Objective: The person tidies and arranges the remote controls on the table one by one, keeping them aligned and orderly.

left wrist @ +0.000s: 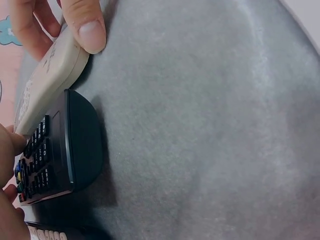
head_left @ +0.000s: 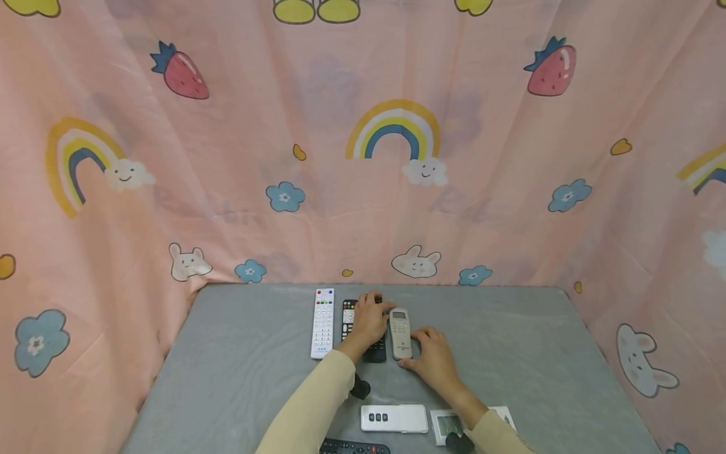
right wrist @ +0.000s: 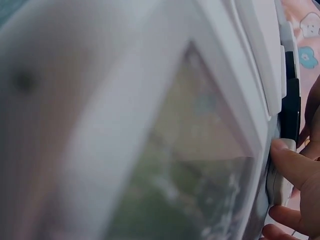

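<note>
A beige air-conditioner remote (head_left: 400,334) lies upright at the right end of a row on the grey table. My right hand (head_left: 435,362) holds it, with the thumb at its near end and the fingers along its right side. Left of it lies a black remote (left wrist: 60,150). My left hand (head_left: 370,323) covers much of that black remote and grips its far part, the thumb reaching to the beige remote's upper corner. Another black remote with white keys (head_left: 348,315) and a long white remote (head_left: 323,325) lie further left.
Nearer the front lie a white remote with three dark buttons (head_left: 403,419), a white device with a display (head_left: 439,424) partly under the right forearm, and a black remote (head_left: 354,448) at the bottom edge. A pink patterned curtain (head_left: 363,221) hangs around the table (head_left: 510,340).
</note>
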A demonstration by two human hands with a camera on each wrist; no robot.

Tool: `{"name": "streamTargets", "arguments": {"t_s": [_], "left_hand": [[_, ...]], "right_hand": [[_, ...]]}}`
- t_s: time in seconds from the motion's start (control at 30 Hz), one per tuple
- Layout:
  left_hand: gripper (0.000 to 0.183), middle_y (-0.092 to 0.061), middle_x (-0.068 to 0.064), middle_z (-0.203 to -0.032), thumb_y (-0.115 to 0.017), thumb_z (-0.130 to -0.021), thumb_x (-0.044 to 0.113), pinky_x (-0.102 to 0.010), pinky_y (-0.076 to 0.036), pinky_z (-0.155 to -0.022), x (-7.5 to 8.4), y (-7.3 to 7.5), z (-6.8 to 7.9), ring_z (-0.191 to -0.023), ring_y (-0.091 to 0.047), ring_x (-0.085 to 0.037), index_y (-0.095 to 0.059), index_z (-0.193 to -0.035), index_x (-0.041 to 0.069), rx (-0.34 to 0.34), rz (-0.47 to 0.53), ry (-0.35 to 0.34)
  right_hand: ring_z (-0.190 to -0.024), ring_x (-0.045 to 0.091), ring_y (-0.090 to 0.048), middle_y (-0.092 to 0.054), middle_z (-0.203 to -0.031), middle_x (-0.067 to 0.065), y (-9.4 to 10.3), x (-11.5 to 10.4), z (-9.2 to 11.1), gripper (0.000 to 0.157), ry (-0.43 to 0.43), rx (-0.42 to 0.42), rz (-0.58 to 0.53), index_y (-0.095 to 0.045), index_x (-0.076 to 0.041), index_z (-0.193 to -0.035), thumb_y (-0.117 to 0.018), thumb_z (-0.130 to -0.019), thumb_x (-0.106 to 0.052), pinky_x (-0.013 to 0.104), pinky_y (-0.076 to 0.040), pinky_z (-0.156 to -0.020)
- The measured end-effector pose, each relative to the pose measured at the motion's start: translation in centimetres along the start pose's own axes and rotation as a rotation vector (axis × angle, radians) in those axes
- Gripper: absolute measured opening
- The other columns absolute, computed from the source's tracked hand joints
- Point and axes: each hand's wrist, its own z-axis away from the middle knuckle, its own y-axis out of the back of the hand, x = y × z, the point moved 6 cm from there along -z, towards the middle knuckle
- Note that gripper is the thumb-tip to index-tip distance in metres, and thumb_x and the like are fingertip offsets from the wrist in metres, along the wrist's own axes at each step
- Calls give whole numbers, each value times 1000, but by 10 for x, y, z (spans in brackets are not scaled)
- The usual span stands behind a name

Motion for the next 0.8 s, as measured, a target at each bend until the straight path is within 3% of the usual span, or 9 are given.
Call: {"name": "streamTargets", "arguments": {"t_s": [0.53, 0.67, 0.8], "left_hand": [[30, -50, -12, -144, -61, -94, 14, -53, -37, -111, 4, 0, 1, -130, -44, -33, -70, -123, 17, -50, 48, 13], [29, -50, -13, -145, -59, -96, 15, -55, -35, -113, 11, 7, 1, -131, -44, -34, -69, -124, 14, -53, 107, -1], [30, -50, -13, -146, -59, -96, 15, -55, -35, -112, 19, 20, 1, -131, -44, -33, -68, -124, 16, -45, 172, -50]], "right_hand": [[-106, 32, -56, -63, -115, 14, 0, -1, 0, 72, -31, -27, 0, -67, 0, -117, -95, -59, -33, 49, -48, -93], [-111, 35, -56, -62, -119, 17, 0, 1, -3, 79, -37, -93, -30, -63, 0, -123, -94, -61, -36, 51, -48, -96], [-119, 39, -57, -60, -128, 22, 10, 2, -8, 86, -31, -170, -140, -55, 3, -132, -92, -64, -34, 54, -47, -102]]}}
